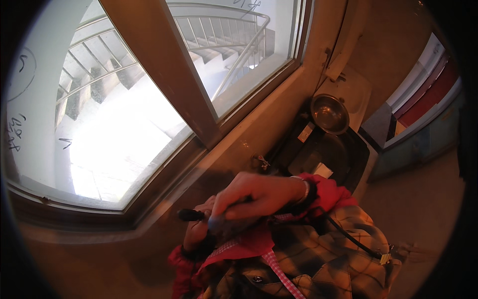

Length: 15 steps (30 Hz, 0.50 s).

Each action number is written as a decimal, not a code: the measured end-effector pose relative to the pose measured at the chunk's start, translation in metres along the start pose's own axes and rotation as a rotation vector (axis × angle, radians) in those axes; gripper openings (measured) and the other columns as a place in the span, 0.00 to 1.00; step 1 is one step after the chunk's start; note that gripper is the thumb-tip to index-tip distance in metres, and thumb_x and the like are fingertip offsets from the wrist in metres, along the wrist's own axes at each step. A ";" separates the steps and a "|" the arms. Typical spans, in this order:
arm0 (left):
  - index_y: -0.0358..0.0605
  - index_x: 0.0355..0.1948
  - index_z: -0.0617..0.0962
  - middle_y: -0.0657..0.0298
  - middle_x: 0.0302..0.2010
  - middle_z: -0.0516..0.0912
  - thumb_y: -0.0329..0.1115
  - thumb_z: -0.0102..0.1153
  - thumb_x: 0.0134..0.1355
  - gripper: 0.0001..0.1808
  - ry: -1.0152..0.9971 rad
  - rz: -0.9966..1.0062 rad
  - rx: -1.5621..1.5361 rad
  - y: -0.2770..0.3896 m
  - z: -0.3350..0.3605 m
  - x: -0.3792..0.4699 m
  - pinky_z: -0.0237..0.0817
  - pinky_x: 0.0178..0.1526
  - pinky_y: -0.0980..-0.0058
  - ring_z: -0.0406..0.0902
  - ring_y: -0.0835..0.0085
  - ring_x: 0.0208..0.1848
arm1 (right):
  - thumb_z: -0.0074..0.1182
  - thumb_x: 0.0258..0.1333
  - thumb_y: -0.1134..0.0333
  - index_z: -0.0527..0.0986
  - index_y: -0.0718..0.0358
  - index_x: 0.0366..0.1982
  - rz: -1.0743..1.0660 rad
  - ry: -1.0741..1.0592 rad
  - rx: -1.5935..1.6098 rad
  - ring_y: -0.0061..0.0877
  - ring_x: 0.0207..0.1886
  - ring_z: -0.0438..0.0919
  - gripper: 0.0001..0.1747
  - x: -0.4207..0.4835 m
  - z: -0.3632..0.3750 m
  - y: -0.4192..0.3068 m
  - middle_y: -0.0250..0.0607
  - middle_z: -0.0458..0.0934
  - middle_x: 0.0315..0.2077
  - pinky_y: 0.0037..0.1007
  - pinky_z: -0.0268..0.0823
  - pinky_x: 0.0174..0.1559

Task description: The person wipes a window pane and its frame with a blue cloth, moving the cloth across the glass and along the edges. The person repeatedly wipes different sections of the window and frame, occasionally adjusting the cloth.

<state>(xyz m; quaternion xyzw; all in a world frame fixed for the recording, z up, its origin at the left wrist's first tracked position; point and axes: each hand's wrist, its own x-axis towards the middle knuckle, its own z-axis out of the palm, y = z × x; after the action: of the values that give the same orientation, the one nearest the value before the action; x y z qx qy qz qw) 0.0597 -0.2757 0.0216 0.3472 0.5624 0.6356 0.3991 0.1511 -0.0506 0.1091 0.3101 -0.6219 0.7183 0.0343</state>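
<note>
In front of my torso, my right hand (pixel 246 196) reaches in from the right with curled fingers and overlaps my left hand (pixel 203 220). A short black handle (pixel 190 215) sticks out to the left from my left hand, whose fingers seem closed around it; the rest of that object is hidden. A small bluish-white blur (pixel 214 225) shows beneath the fingertips of my right hand, too blurred to name. Whether my right hand grips anything cannot be told. Both wrists have red sleeves with dark cuffs.
A large window with a brown frame (pixel 175 74) stands on the left, a railed staircase (pixel 224 48) beyond it. To the right are a small tap (pixel 262 162), a dark basin (pixel 336 157) holding pale pieces, and a metal bowl (pixel 329 114) at its far edge.
</note>
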 end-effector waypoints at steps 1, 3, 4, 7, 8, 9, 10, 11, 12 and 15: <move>0.34 0.33 0.81 0.54 0.42 0.80 0.58 0.43 0.72 0.33 -0.052 0.054 0.085 -0.001 -0.001 0.000 0.63 0.50 0.69 0.74 0.66 0.48 | 0.55 0.61 0.71 0.78 0.67 0.42 0.036 0.038 -0.045 0.26 0.33 0.78 0.09 -0.006 -0.009 -0.005 0.41 0.81 0.32 0.27 0.69 0.39; 0.35 0.35 0.81 0.58 0.39 0.78 0.56 0.44 0.72 0.30 -0.064 -0.015 0.114 -0.001 -0.002 0.000 0.63 0.47 0.70 0.72 0.69 0.45 | 0.56 0.57 0.73 0.78 0.68 0.41 0.089 0.119 -0.168 0.29 0.34 0.79 0.10 -0.021 -0.028 -0.016 0.42 0.81 0.32 0.28 0.68 0.38; 0.35 0.37 0.80 0.60 0.39 0.78 0.55 0.44 0.72 0.29 -0.090 0.011 0.102 -0.001 -0.002 0.000 0.62 0.46 0.70 0.71 0.71 0.44 | 0.56 0.54 0.73 0.78 0.67 0.39 0.099 0.151 -0.226 0.28 0.33 0.79 0.10 -0.027 -0.035 -0.020 0.42 0.81 0.31 0.27 0.68 0.36; 0.39 0.47 0.78 0.69 0.39 0.76 0.46 0.48 0.73 0.19 -0.151 -0.207 -0.023 0.003 -0.002 -0.001 0.61 0.43 0.74 0.68 0.81 0.41 | 0.56 0.47 0.74 0.79 0.65 0.35 0.119 0.280 -0.491 0.29 0.30 0.79 0.10 -0.042 -0.049 -0.029 0.40 0.79 0.28 0.28 0.68 0.33; 0.40 0.47 0.77 0.71 0.39 0.76 0.44 0.49 0.72 0.17 -0.166 -0.246 0.042 0.004 -0.003 0.000 0.62 0.42 0.75 0.68 0.82 0.41 | 0.56 0.46 0.74 0.79 0.64 0.34 0.117 0.339 -0.644 0.30 0.30 0.79 0.09 -0.045 -0.052 -0.032 0.40 0.79 0.28 0.29 0.68 0.33; 0.41 0.48 0.77 0.73 0.39 0.75 0.42 0.50 0.72 0.15 -0.171 -0.293 0.114 0.003 -0.005 0.005 0.62 0.41 0.76 0.67 0.84 0.40 | 0.56 0.45 0.73 0.79 0.63 0.33 0.081 0.414 -0.795 0.31 0.30 0.78 0.09 -0.049 -0.055 -0.035 0.40 0.78 0.27 0.30 0.69 0.33; 0.40 0.43 0.76 0.76 0.33 0.74 0.39 0.53 0.71 0.12 -0.133 -0.392 0.017 0.004 -0.007 0.006 0.61 0.36 0.77 0.66 0.85 0.35 | 0.59 0.42 0.75 0.80 0.60 0.32 0.062 0.497 -0.924 0.34 0.28 0.78 0.10 -0.051 -0.058 -0.038 0.37 0.78 0.27 0.30 0.69 0.30; 0.40 0.42 0.76 0.76 0.31 0.73 0.39 0.54 0.70 0.12 -0.123 -0.379 0.139 0.002 -0.010 0.013 0.60 0.35 0.77 0.66 0.85 0.33 | 0.61 0.41 0.75 0.80 0.59 0.32 0.039 0.548 -1.066 0.33 0.27 0.78 0.10 -0.055 -0.062 -0.040 0.36 0.78 0.26 0.31 0.69 0.30; 0.40 0.40 0.76 0.76 0.30 0.73 0.39 0.54 0.70 0.12 -0.116 -0.344 0.261 -0.001 -0.014 0.021 0.60 0.34 0.77 0.65 0.85 0.32 | 0.62 0.40 0.75 0.80 0.58 0.31 -0.031 0.616 -1.201 0.33 0.27 0.78 0.11 -0.058 -0.068 -0.042 0.35 0.78 0.26 0.31 0.69 0.29; 0.39 0.38 0.77 0.73 0.28 0.73 0.40 0.55 0.69 0.13 -0.072 -0.246 0.362 -0.006 -0.017 0.038 0.60 0.33 0.77 0.66 0.85 0.32 | 0.70 0.37 0.71 0.80 0.54 0.30 -0.162 0.836 -1.596 0.32 0.29 0.78 0.13 -0.073 -0.092 -0.042 0.33 0.78 0.27 0.33 0.67 0.31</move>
<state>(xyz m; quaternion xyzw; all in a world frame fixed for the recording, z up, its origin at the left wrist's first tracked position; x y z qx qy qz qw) 0.0281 -0.2485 0.0128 0.3646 0.6908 0.4579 0.4245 0.1911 0.0671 0.1065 -0.0493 -0.8482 0.1228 0.5129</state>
